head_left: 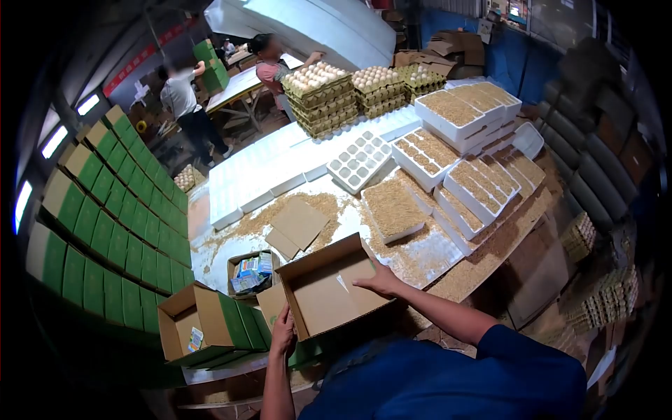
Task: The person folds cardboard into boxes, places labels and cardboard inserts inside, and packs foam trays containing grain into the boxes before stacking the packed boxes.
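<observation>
An open cardboard box [325, 297] is tilted in front of my body, its brown inside facing me. My left hand [283, 331] grips the near left side of the box, fingers against the cardboard. At the right wall my right hand [379, 278] holds on, thumb inside and the other fingers partly hidden behind the edge. To the left stands another open box [185, 322] with a small printed packet [195, 339] inside. Just beyond my left hand, a small carton [234, 269] contains several blue and green packets [253, 271].
Flat cardboard pieces [299, 222] lie amid loose husks on the table. White foam trays [448, 108], several husk-filled, stand right of a bare foam egg tray [359, 161]. Stacked egg trays [318, 101] sit farther back. Green boxes [105, 231] form a wall at left. Two people work beyond.
</observation>
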{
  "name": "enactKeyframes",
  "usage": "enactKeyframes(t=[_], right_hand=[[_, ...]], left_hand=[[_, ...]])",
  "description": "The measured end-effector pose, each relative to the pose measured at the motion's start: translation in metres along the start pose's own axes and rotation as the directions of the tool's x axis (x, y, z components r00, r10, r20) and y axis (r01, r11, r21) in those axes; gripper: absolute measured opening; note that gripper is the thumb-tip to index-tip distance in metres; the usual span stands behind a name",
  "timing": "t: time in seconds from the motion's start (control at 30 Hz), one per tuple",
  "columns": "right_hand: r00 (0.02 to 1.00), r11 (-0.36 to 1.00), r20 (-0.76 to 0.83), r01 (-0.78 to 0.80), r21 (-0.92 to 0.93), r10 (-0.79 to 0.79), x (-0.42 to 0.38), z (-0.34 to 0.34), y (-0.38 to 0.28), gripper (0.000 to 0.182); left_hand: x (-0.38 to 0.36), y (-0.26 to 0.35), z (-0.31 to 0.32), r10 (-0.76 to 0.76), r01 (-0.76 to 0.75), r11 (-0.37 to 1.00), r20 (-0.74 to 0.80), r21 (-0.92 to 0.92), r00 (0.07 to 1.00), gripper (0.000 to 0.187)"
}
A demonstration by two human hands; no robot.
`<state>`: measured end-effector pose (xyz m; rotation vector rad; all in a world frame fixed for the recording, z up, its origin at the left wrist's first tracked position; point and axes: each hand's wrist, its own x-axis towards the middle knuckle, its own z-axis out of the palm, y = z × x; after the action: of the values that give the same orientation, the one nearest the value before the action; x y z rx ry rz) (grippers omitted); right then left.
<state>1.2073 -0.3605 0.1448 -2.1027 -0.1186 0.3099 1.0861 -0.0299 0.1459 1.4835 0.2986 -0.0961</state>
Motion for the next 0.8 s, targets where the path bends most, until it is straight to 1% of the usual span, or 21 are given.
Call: enactKeyframes(t=[0.03, 0.07, 0.13, 0.17, 0.2, 0.23, 0.27, 0.3, 0.33, 0.37, 0.43, 0.5, 0.57, 0.63, 0.67, 0.7, 0.73, 0.77, 0.8], right_hand=[[1.0, 1.0, -0.009, 0.0, 0.0, 0.0, 0.004, 0.003, 0.005, 0.105], [1.0, 1.0, -0.004, 0.009, 0.011, -0.009, 0.01, 0.005, 0.009, 0.108], [1.0, 1.0, 0.004, 0.012, 0.022, -0.012, 0.009, 0.006, 0.011, 0.111], [0.999, 0.999, 0.021, 0.03, 0.042, -0.031, 0.011, 0.005, 0.012, 0.109], [0.998, 0.997, 0.037, 0.047, 0.062, -0.05, 0.011, 0.005, 0.014, 0.107], [0.998, 0.997, 0.03, 0.045, 0.06, -0.047, 0.011, 0.006, 0.015, 0.107], [0.998, 0.995, -0.01, 0.069, 0.076, -0.068, 0.009, 0.007, 0.016, 0.105], [0.995, 0.992, -0.049, 0.09, 0.09, -0.086, 0.007, 0.01, 0.02, 0.103], [0.995, 0.993, -0.055, 0.083, 0.088, -0.078, 0.006, 0.013, 0.025, 0.103], [0.994, 0.988, -0.07, 0.097, 0.117, -0.089, 0.005, 0.016, 0.03, 0.102], [0.992, 0.984, -0.089, 0.102, 0.144, -0.09, -0.003, 0.014, 0.027, 0.1], [0.993, 0.995, -0.112, 0.058, 0.083, -0.048, -0.005, 0.011, 0.02, 0.098], [0.99, 0.995, -0.131, 0.064, 0.074, -0.054, -0.008, 0.007, 0.01, 0.095], [0.989, 0.996, -0.138, 0.066, 0.059, -0.058, -0.006, 0.009, 0.017, 0.092], [0.989, 0.993, -0.132, 0.082, 0.089, -0.07, 0.0, 0.011, 0.023, 0.087], [0.989, 0.988, -0.12, 0.096, 0.119, -0.082, 0.004, 0.014, 0.028, 0.082], [0.972, 0.989, -0.206, 0.13, 0.075, -0.112, 0.002, 0.016, 0.025, 0.07], [0.982, 0.98, -0.146, 0.142, 0.14, -0.122, 0.003, 0.013, 0.025, 0.064], [0.985, 0.973, -0.13, 0.134, 0.189, -0.11, -0.003, 0.01, 0.017, 0.063]], left_hand=[[0.005, 0.0, 0.0, 0.04, -0.041, 0.997, 0.001, 0.06, 0.999, 0.053], [0.007, -0.001, -0.002, 0.046, -0.046, 0.997, 0.007, 0.057, 0.999, 0.053], [-0.004, 0.015, 0.005, -0.132, 0.132, 0.991, -0.015, 0.024, 0.991, 0.056], [-0.001, 0.011, 0.0, -0.132, 0.132, 0.991, -0.01, 0.024, 0.991, 0.056], [0.003, 0.008, -0.007, -0.093, 0.093, 0.996, 0.056, -0.004, 0.994, 0.058], [0.006, 0.003, -0.011, -0.051, 0.055, 0.998, 0.121, -0.034, 0.991, 0.06], [0.004, -0.004, -0.014, -0.05, 0.055, 0.998, 0.131, -0.034, 0.99, 0.06], [-0.004, -0.006, -0.011, -0.068, 0.101, 0.975, 0.166, -0.2, 0.984, 0.068], [-0.013, -0.004, -0.006, -0.082, 0.152, 0.922, 0.203, -0.357, 0.976, 0.076], [-0.021, -0.002, 0.001, -0.086, 0.159, 0.921, 0.213, -0.356, 0.973, 0.076], [-0.036, 0.006, 0.015, 0.078, 0.015, 0.916, 0.215, -0.4, 0.973, 0.098], [-0.044, 0.001, 0.011, 0.067, 0.022, 0.927, 0.222, -0.375, 0.973, 0.101], [-0.048, 0.002, 0.011, 0.06, 0.025, 0.937, 0.232, -0.347, 0.971, 0.104], [-0.063, 0.016, 0.02, 0.006, 0.066, 0.932, 0.198, -0.357, 0.98, 0.095], [-0.06, 0.012, 0.02, 0.001, 0.073, 0.93, 0.2, -0.361, 0.98, 0.095], [-0.055, 0.003, 0.019, 0.001, 0.03, 0.982, 0.168, -0.185, 0.986, 0.092], [-0.06, 0.013, 0.026, 0.001, -0.001, 1.0, 0.13, -0.002, 0.991, 0.09], [-0.065, 0.024, 0.031, -0.15, 0.158, 0.981, 0.072, -0.115, 0.986, 0.09], [-0.069, 0.043, 0.043, -0.194, 0.197, 0.958, 0.035, -0.207, 0.98, 0.09]])
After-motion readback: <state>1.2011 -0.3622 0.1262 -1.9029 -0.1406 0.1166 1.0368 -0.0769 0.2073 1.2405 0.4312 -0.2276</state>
